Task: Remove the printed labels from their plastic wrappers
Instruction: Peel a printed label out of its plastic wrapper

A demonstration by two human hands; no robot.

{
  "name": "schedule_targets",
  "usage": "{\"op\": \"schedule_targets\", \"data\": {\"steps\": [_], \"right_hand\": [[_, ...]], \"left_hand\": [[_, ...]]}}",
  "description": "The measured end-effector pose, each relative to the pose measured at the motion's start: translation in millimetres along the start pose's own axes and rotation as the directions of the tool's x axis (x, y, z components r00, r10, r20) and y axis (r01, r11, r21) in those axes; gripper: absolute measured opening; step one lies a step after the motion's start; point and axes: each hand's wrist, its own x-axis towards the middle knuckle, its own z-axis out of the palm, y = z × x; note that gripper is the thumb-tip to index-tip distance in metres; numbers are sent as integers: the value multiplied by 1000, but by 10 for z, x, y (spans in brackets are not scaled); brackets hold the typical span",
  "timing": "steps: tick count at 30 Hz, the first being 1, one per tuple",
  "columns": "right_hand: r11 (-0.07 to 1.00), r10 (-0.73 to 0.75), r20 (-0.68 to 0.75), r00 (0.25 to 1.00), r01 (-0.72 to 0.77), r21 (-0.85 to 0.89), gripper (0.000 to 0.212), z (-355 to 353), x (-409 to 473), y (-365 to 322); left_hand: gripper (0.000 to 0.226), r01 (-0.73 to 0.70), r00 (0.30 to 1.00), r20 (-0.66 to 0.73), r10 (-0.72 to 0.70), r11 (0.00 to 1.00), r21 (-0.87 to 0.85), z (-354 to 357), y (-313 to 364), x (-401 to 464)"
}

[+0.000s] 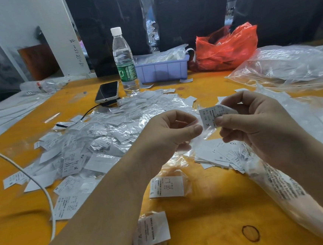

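Orange tabletop [214, 212] fills the lower frame, backed by dark panels along the top. Your right hand [259, 124], right of centre, pinches a printed label [213, 115] between thumb and fingers, and the label stands clear of the table. Your left hand [169, 133], at centre, has its fingers curled with the thumb pressed on a clear plastic wrapper [205, 134] that hangs just below the label; whether the label is fully out of the wrapper, you cannot tell.

A heap of wrapped labels [102, 132] spreads across the left and middle of the table. A smaller stack of bare labels [221, 156] lies under your right hand. One wrapped label marked L [167, 187] lies alone at lower centre.

Behind the heap stand a water bottle [124, 62] and a black phone [107, 92] just left of it. A lilac plastic tray [161, 71] sits right of the bottle, and a red plastic bag [226, 49] beside that. Large clear plastic bags [289, 66] fill the right edge. A white cable [38, 183] curves across the lower left.
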Motion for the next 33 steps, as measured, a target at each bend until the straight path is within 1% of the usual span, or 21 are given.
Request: {"op": "schedule_targets", "data": {"steps": [2,4,7,11,15,17,19,22,24,25,27,33], "right_hand": [[993,-75,-12,997,73,-92,27,-1,-16,-6],[981,-120,-13,993,116,-156,26,4,-29,-11],[980,-119,1,993,117,-161,25,10,-37,-12],[995,-78,4,997,78,-66,26,15,-31,-1],[996,-24,-24,999,26,89,36,21,-5,-3],[986,-3,-22,1000,7,167,36,19,9,-10],[984,0,-13,1000,2,180,36,22,2,-20],[997,-41,-9,999,41,67,34,41,-35,-17],[987,-121,-24,992,117,-112,28,63,-64,-8],[964,-169,-31,985,159,-214,26,72,-77,-1],[921,-234,-35,972,210,-329,25,87,-95,8],[892,-267,-91,959,211,-401,27,63,-71,26]], "left_hand": [[11,0,1000,-6,0,1000,-15,-1,4,-1],[10,-2,1000,-11,1,1000,-28,-4,8,0],[9,-14,1000,-28,13,999,-38,-6,7,3],[10,-37,998,-43,36,999,-24,-6,1,-4],[14,-55,997,-51,54,998,-14,0,-13,-4],[17,-63,997,-40,63,998,-1,-3,-18,-2],[20,-68,998,-17,68,998,2,-1,-20,-4],[22,-67,998,4,67,998,-7,10,-27,-2],[22,-66,998,8,66,997,-25,9,-25,3],[22,-65,998,8,65,997,-30,3,-23,5],[21,-62,998,12,63,997,-34,-5,-21,8],[23,-55,998,27,56,998,-44,-13,-31,15]]}}
